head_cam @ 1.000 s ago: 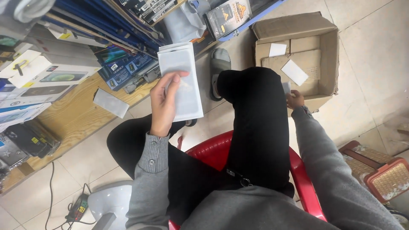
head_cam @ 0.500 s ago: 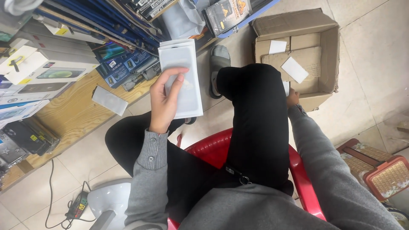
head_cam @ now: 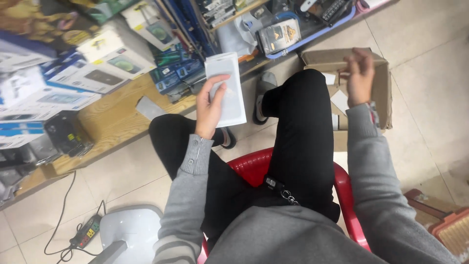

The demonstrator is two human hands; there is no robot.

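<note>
Shopworker on a red chair [head_cam: 254, 166], left hand [head_cam: 211, 105] clasping a flat white packet [head_cam: 227, 88] at upper centre. Right hand [head_cam: 360, 73], loosely open and empty, hovers above a cardboard box [head_cam: 381, 83] at upper right. Held only along one edge, the packet could slip to the floor.

A flat white rectangular packet [head_cam: 225, 88] is held upright, slightly tilted, in the left hand [head_cam: 211, 105], raised above the knee, near the cardboard box [head_cam: 381, 83].
</note>
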